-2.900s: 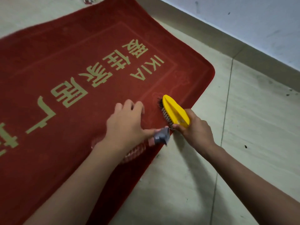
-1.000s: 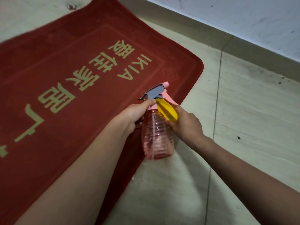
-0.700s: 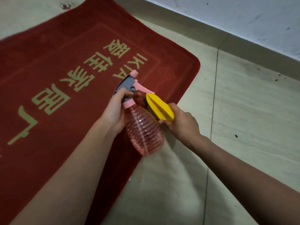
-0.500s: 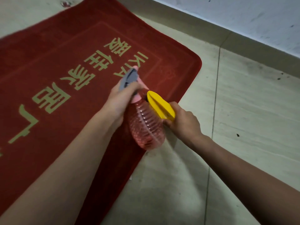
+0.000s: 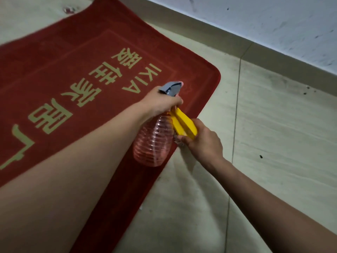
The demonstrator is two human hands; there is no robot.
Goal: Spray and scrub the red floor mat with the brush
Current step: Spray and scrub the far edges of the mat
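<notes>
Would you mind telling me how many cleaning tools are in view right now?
2. The left hand grips the pink spray bottle over the red mat; the right hand holds the yellow brush beside it.

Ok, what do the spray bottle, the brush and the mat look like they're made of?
Spray bottle: see-through pink plastic, ribbed and glossy. Brush: smooth yellow moulded plastic, slight sheen; its bristles barely show. Red floor mat: probably short-pile synthetic carpet, matte and fuzzy, with gold lettering.

Bottle point(image 5: 153, 141) hangs over the mat point(image 5: 73, 61), brush point(image 5: 184, 125) right of it, perhaps touching.
</notes>
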